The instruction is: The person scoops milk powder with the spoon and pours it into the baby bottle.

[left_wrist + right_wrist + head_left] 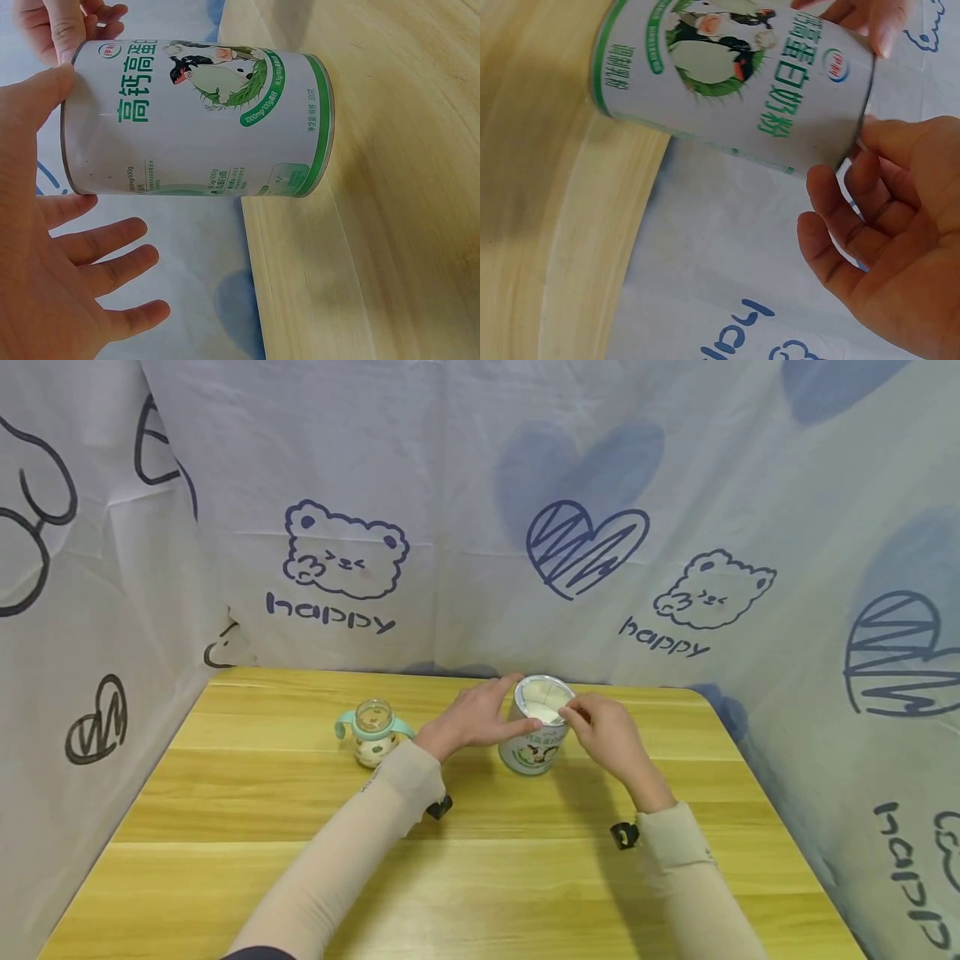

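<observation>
A white-and-green milk powder can (531,753) with a cow picture stands upright on the table, a pale cream surface showing inside its silver rim. My left hand (480,714) holds the can across its top from the left, thumb on the near rim. In the left wrist view, the other fingers (112,274) spread past it. On the right side, my right hand (607,735) pinches something thin at the rim; its kind is mostly hidden by the fingertips. Left of the can, a clear baby bottle (374,717) with mint-green handles stands without a lid, near my left forearm.
The wooden table (495,877) reaches back to a white cloth (465,568) printed with bears and hearts. More of this cloth hangs along both sides. The can stands close to the table's back edge.
</observation>
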`<move>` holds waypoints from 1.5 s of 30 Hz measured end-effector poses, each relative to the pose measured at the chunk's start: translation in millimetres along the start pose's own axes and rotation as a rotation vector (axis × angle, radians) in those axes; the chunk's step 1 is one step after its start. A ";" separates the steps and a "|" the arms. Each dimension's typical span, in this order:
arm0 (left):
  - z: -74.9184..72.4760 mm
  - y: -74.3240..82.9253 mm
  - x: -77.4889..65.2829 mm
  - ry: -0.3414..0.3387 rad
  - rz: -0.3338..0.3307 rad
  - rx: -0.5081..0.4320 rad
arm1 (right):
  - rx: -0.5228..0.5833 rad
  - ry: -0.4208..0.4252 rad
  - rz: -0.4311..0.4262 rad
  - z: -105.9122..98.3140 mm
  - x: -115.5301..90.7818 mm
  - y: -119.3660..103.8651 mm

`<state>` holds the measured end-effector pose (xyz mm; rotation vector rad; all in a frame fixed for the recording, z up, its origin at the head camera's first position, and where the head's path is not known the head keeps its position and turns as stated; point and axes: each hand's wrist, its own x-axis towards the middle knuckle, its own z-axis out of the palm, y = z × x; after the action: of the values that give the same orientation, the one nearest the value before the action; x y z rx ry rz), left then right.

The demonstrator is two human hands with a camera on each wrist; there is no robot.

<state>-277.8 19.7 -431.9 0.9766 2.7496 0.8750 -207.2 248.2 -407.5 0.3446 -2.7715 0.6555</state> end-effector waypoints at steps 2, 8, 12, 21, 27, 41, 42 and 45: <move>-0.9 0.5 -0.3 0.001 0.003 -0.002 | 0.017 -0.018 0.016 -2.5 1.1 -0.6; -2.9 1.7 -1.4 -0.004 0.009 -0.006 | 0.043 -0.034 0.039 -6.0 2.7 -2.4; -3.3 1.8 -1.3 -0.002 0.014 -0.014 | 0.057 -0.024 0.053 -6.2 2.9 -3.5; -3.5 1.5 -1.2 -0.002 0.019 -0.020 | 0.121 0.008 0.099 -4.0 2.1 -5.0; -3.5 1.8 -1.2 -0.002 0.017 -0.009 | 0.124 0.052 0.129 -2.5 1.8 -4.7; -4.1 3.3 -2.4 -0.003 0.002 0.000 | 0.217 0.273 0.283 -4.3 1.6 -0.2; -4.1 3.2 -2.4 -0.004 0.002 -0.002 | 0.220 0.285 0.286 -4.2 1.9 0.5; -3.8 3.0 -2.2 -0.005 0.000 -0.003 | 0.228 0.309 0.285 -4.8 2.5 1.4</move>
<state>-275.4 18.5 -427.3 0.9774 2.7437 0.8753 -209.0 251.3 -403.1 -0.1065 -2.4734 1.0034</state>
